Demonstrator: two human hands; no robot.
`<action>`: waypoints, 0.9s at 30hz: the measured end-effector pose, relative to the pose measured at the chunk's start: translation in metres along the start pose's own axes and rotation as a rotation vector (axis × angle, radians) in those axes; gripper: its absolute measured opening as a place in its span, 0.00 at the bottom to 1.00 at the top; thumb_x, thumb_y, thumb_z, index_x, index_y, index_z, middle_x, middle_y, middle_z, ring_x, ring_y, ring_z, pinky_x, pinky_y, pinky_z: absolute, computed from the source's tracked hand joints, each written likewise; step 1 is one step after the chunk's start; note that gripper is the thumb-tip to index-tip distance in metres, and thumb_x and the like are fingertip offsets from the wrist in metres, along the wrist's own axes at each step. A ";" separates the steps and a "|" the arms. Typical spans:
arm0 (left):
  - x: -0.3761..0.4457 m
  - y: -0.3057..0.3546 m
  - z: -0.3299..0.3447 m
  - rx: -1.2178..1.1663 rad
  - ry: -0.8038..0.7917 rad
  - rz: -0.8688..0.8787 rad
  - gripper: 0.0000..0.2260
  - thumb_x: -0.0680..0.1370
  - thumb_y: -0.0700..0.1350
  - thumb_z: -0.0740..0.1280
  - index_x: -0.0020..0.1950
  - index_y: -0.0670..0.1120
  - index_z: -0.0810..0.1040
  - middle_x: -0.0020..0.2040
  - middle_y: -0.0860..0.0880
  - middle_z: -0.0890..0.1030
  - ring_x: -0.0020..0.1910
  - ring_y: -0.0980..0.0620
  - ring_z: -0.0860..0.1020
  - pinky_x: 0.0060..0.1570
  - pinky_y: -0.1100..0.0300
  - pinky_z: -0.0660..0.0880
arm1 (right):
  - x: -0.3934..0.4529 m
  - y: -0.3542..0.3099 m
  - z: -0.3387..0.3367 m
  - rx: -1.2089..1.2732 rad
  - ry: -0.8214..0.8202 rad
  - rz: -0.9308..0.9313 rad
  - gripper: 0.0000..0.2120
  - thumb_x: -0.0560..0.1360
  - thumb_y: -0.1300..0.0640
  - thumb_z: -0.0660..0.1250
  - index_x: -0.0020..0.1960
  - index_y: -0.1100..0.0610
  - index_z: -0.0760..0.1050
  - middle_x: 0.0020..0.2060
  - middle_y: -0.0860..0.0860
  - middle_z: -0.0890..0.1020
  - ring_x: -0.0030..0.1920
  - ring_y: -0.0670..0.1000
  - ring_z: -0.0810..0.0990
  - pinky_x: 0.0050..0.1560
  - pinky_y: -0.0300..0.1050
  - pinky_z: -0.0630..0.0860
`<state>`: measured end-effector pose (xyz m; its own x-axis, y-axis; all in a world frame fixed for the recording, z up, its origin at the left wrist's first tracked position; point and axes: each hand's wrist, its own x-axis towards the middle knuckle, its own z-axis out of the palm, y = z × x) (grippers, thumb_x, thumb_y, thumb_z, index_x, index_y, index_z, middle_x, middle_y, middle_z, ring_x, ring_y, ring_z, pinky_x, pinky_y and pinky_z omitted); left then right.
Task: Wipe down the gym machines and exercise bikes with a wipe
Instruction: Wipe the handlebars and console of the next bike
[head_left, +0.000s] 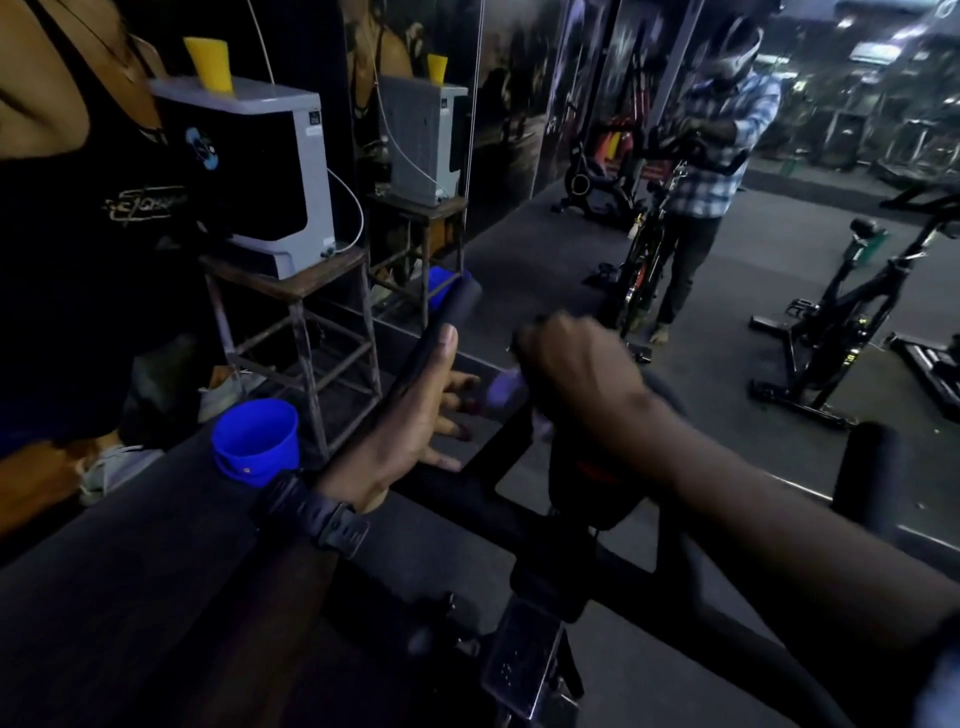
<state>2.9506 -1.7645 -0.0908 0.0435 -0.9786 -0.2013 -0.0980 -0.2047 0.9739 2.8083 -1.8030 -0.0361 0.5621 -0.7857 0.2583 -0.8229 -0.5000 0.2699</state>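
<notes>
Exercise bike handlebars (467, 499) fill the lower middle of the view, facing a wall mirror. The right hand (571, 374) has its grip clamped on a pale wipe (506, 389), bunched against the centre post, though blur hides the fingers. The left hand (410, 415) lies flat, fingers spread apart, along the left bar. To wipe well, I judge the left hand should brace the bar while the right drags the wipe along each tube and round the foam end (462, 299).

Both forearms are bare, with no sleeves in view. A dark wristwatch (311, 512) with a ridged black strap sits on the left wrist, lower centre-left of the frame.
</notes>
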 end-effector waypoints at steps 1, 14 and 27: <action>0.000 0.000 0.001 0.001 0.001 0.004 0.35 0.74 0.73 0.43 0.58 0.51 0.78 0.54 0.49 0.82 0.53 0.47 0.80 0.49 0.49 0.79 | 0.005 0.007 -0.002 -0.018 -0.055 0.047 0.13 0.78 0.51 0.65 0.57 0.58 0.77 0.51 0.56 0.80 0.52 0.60 0.82 0.34 0.45 0.66; -0.001 -0.004 0.017 -0.002 0.017 0.014 0.43 0.66 0.72 0.44 0.67 0.46 0.76 0.59 0.44 0.81 0.54 0.49 0.80 0.52 0.51 0.75 | 0.016 0.043 0.014 0.028 -0.210 -0.149 0.14 0.78 0.58 0.63 0.62 0.57 0.78 0.56 0.57 0.81 0.57 0.59 0.81 0.55 0.50 0.78; 0.002 -0.009 0.039 -0.010 0.031 0.037 0.43 0.66 0.71 0.44 0.65 0.45 0.78 0.57 0.47 0.81 0.48 0.56 0.78 0.42 0.59 0.69 | -0.014 0.124 0.027 0.751 -0.196 0.137 0.12 0.68 0.61 0.63 0.40 0.47 0.81 0.42 0.49 0.85 0.45 0.49 0.81 0.55 0.55 0.77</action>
<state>2.9131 -1.7658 -0.1039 0.0711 -0.9843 -0.1617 -0.0904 -0.1678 0.9817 2.6960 -1.8643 -0.0310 0.4841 -0.8732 0.0565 -0.7588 -0.4511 -0.4699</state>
